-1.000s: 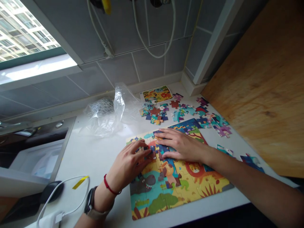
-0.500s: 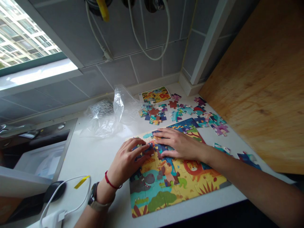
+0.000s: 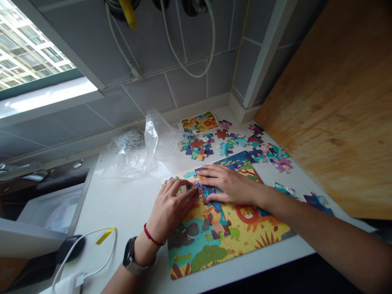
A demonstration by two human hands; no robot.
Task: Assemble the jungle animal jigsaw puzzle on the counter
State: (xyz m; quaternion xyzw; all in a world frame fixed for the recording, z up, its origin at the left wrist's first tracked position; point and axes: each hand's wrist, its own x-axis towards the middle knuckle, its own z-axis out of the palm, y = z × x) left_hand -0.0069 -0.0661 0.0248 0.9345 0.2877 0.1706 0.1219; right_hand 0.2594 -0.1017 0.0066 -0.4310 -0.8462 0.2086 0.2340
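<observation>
A colourful jigsaw puzzle [image 3: 211, 255] with a hippo, a lion and other animals lies on the white counter in front of me. My left hand [image 3: 173, 204] is bent over its upper left part, thumb and fingertips closed at a dark blue puzzle piece [image 3: 190, 188] that they mostly cover. My right hand [image 3: 231, 185] rests flat on the upper middle of the puzzle, with its fingers stretched out to the left and touching the pieces. The palm hides part of the picture.
Loose puzzle pieces [image 3: 226, 148] lie behind the puzzle, and several more to its right. A small picture card [image 3: 199, 121] and a crumpled plastic bag [image 3: 130, 153] are near the wall. A white cable [image 3: 114, 245] and a sink [image 3: 88, 179] are at the left.
My left hand has shifted slightly right and its fingertips have drawn closer to my right hand. The right hand stays in place on the puzzle.
</observation>
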